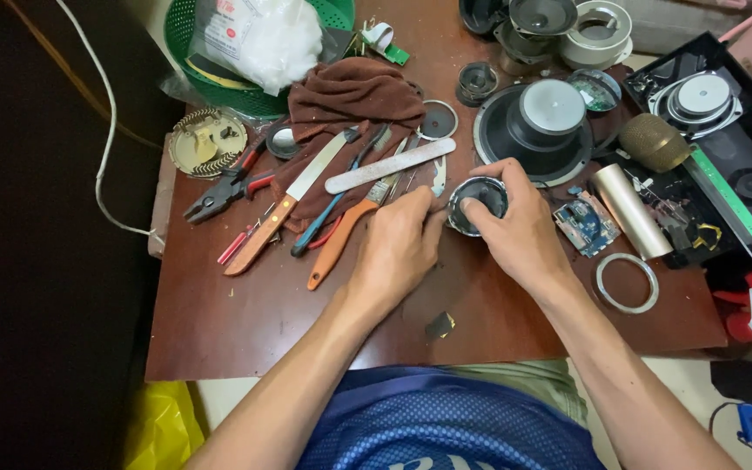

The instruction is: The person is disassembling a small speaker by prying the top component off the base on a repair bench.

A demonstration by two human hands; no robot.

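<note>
Brown desk (245,322): I see my right hand (520,231) gripping the small round speaker (478,202), left hand (398,244) pinching its rim.

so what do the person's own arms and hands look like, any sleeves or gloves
Both arms are bare from the bottom edge of the picture up to the fingers: no sleeves show, and no gloves. The left hand and right hand show no ring, watch or wristband. The only clothing in view is a blue mesh-patterned top at the bottom of the picture.
</note>
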